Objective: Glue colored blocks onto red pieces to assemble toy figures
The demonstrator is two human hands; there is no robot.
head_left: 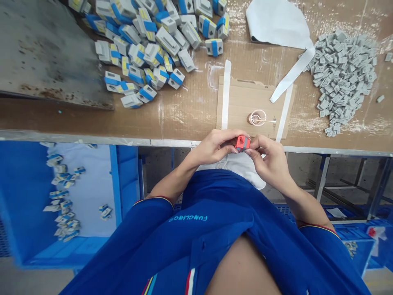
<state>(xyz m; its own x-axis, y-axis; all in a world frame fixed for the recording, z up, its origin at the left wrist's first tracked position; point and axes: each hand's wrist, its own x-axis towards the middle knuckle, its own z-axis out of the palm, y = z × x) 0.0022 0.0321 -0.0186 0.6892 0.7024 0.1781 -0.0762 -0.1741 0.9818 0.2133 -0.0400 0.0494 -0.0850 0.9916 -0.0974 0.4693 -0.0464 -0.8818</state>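
Observation:
My left hand [211, 147] and my right hand [267, 157] meet just over the bench's front edge, both pinching a small red plastic block [242, 143]. Its dark opening faces up, and my fingers hide part of it. Beyond my hands, a clear round dish [257, 118] with a thin metal-handled tool [266, 121] across it sits on a cardboard pad [236, 104]. Neither hand touches the pad. Farther back lies a heap of grey parts with blue bands and yellow labels [144, 49], with a pile of small grey pieces [342, 80] to the right.
The cardboard-covered bench [190, 116] has a metal front edge. A white sheet [276, 20] lies at the back, and a dented metal panel [46, 53] at back left. Below left, a blue bin [115, 180] holds scattered banded parts. Metal frames stand under the bench.

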